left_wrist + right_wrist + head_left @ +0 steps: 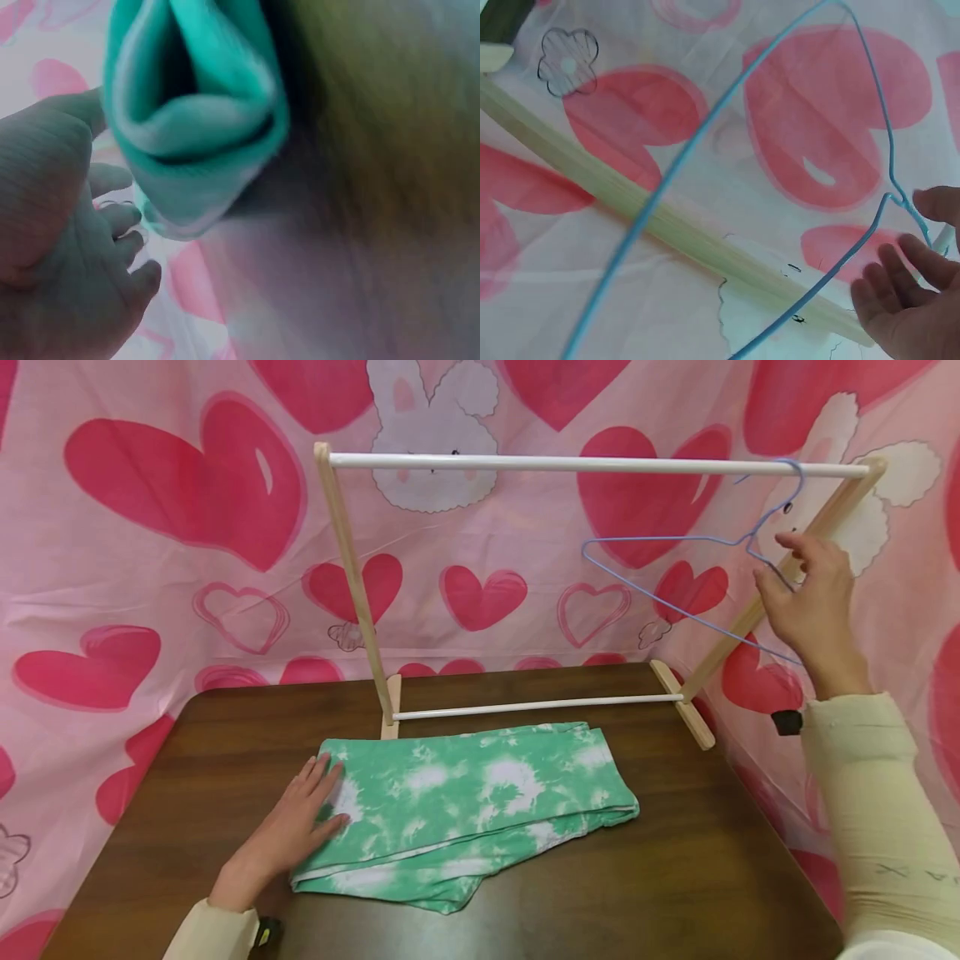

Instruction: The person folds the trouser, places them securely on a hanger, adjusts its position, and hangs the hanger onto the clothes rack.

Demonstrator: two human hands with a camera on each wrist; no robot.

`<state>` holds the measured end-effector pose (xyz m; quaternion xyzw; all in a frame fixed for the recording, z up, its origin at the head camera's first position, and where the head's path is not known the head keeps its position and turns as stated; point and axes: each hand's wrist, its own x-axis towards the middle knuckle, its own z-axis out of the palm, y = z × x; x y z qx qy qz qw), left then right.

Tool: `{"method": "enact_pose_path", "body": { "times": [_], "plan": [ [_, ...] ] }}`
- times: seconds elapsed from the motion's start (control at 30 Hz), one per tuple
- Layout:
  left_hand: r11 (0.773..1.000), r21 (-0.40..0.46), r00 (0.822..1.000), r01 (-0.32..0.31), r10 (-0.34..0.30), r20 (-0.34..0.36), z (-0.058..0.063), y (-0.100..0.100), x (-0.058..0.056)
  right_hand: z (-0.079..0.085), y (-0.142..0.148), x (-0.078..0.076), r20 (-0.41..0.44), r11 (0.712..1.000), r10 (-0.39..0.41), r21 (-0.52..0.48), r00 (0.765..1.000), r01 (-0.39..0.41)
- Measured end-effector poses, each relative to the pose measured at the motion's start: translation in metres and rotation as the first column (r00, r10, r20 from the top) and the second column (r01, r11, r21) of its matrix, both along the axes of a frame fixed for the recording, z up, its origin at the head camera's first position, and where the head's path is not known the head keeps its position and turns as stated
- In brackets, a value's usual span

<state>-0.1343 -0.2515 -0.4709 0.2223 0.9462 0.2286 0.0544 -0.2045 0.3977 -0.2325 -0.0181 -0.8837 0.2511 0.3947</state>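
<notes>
Green-and-white tie-dye trousers (465,793), by their outline, lie folded lengthwise on the table. My left hand (292,818) rests with spread fingers on their left end. In the left wrist view, that hand (82,217) is beside the rolled-looking layers of the trousers' end (195,142). A blue wire hanger (660,537) hangs by its hook from the rack's white top bar (570,464), near the right end. My right hand (813,602) is raised at the hanger's neck. Thumb and fingers are parted around the wire in the right wrist view, where the hanger (675,169) looks ungripped.
The rack has wooden side posts (348,560), wooden feet (682,706) and a thin white lower bar (540,705) just behind the trousers. A dark wooden table (600,893) carries everything. Pink heart-and-rabbit fabric (150,510) stands behind and at the sides.
</notes>
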Motion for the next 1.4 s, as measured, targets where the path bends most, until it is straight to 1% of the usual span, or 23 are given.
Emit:
{"method": "enact_pose_path", "body": {
  "times": [0.07, 0.13, 0.2, 0.33, 0.43, 0.47, 0.53, 0.57, 0.67, 0.7, 0.73, 0.83, 0.93, 0.97, 1.03, 1.07, 1.13, 1.27, 1.3, 1.4],
  "plan": [
    [1.0, -0.004, 1.0, -0.001, 0.001, 0.028, -0.001, -0.001, -0.002, 0.008, 0.003, -0.005, 0.113, 1.0, -0.022, 0.012, 0.993, 0.021],
    [1.0, -0.001, 0.999, 0.002, -0.002, 0.054, -0.003, 0.0, -0.003, 0.018, 0.006, -0.009, 0.23, 0.999, -0.038, 0.033, 0.972, 0.031],
    [1.0, 0.01, 0.998, 0.003, -0.004, 0.069, -0.005, 0.002, -0.003, 0.027, 0.009, -0.011, 0.318, 0.999, -0.03, 0.041, 0.948, 0.018],
    [1.0, 0.022, 0.997, -0.001, 0.0, 0.08, -0.005, 0.005, -0.003, 0.041, 0.012, -0.014, 0.397, 0.998, 0.032, 0.045, 0.917, -0.054],
    [1.0, 0.015, 0.995, -0.009, 0.007, 0.095, -0.004, 0.006, -0.003, 0.048, 0.011, -0.017, 0.442, 0.989, 0.071, 0.087, 0.894, -0.121],
    [1.0, 0.013, 0.995, -0.01, 0.009, 0.101, -0.003, 0.007, -0.003, 0.05, 0.011, -0.017, 0.462, 0.984, 0.081, 0.103, 0.883, -0.143],
    [1.0, 0.015, 0.994, -0.013, 0.012, 0.108, -0.002, 0.007, -0.003, 0.055, 0.01, -0.018, 0.512, 0.973, 0.105, 0.123, 0.852, -0.194],
    [1.0, 0.013, 0.994, -0.015, 0.014, 0.112, -0.003, 0.008, -0.003, 0.057, 0.01, -0.019, 0.524, 0.965, 0.119, 0.138, 0.843, -0.222],
    [1.0, 0.009, 0.992, -0.021, 0.019, 0.127, -0.004, 0.008, -0.004, 0.063, 0.007, -0.02, 0.563, 0.947, 0.168, 0.137, 0.81, -0.291],
    [1.0, 0.009, 0.991, -0.021, 0.02, 0.133, -0.004, 0.009, -0.004, 0.065, 0.005, -0.021, 0.568, 0.941, 0.188, 0.129, 0.802, -0.312],
    [1.0, 0.008, 0.991, -0.02, 0.019, 0.134, -0.004, 0.009, -0.004, 0.066, 0.004, -0.022, 0.564, 0.934, 0.209, 0.129, 0.799, -0.335],
    [1.0, 0.01, 0.99, -0.02, 0.019, 0.141, -0.003, 0.01, -0.004, 0.069, -0.001, -0.023, 0.566, 0.921, 0.282, 0.065, 0.775, -0.384],
    [1.0, 0.016, 0.99, -0.024, 0.021, 0.138, -0.003, 0.01, -0.004, 0.069, -0.007, -0.024, 0.558, 0.904, 0.388, -0.074, 0.733, -0.422],
    [0.999, 0.016, 0.99, -0.027, 0.025, 0.142, -0.003, 0.01, -0.003, 0.069, -0.01, -0.024, 0.55, 0.894, 0.425, -0.128, 0.719, -0.43],
    [0.999, 0.018, 0.99, -0.026, 0.024, 0.136, -0.004, 0.01, -0.003, 0.069, -0.015, -0.024, 0.526, 0.871, 0.485, -0.217, 0.699, -0.441],
    [0.999, 0.02, 0.991, -0.025, 0.022, 0.135, -0.004, 0.01, -0.003, 0.068, -0.017, -0.023, 0.511, 0.86, 0.508, -0.251, 0.693, -0.445],
    [0.999, 0.026, 0.99, -0.026, 0.023, 0.136, -0.004, 0.011, -0.003, 0.068, -0.023, -0.023, 0.483, 0.843, 0.538, -0.287, 0.691, -0.456],
    [0.999, 0.038, 0.989, -0.034, 0.028, 0.144, -0.003, 0.013, -0.002, 0.069, -0.036, -0.023, 0.434, 0.818, 0.575, -0.316, 0.694, -0.481],
    [0.999, 0.038, 0.988, -0.039, 0.033, 0.149, -0.002, 0.014, -0.001, 0.069, -0.04, -0.024, 0.417, 0.808, 0.589, -0.326, 0.692, -0.491],
    [0.998, 0.04, 0.987, -0.04, 0.034, 0.156, 0.0, 0.015, 0.0, 0.073, -0.05, -0.025, 0.358, 0.764, 0.642, -0.377, 0.678, -0.524]
  ]
}}
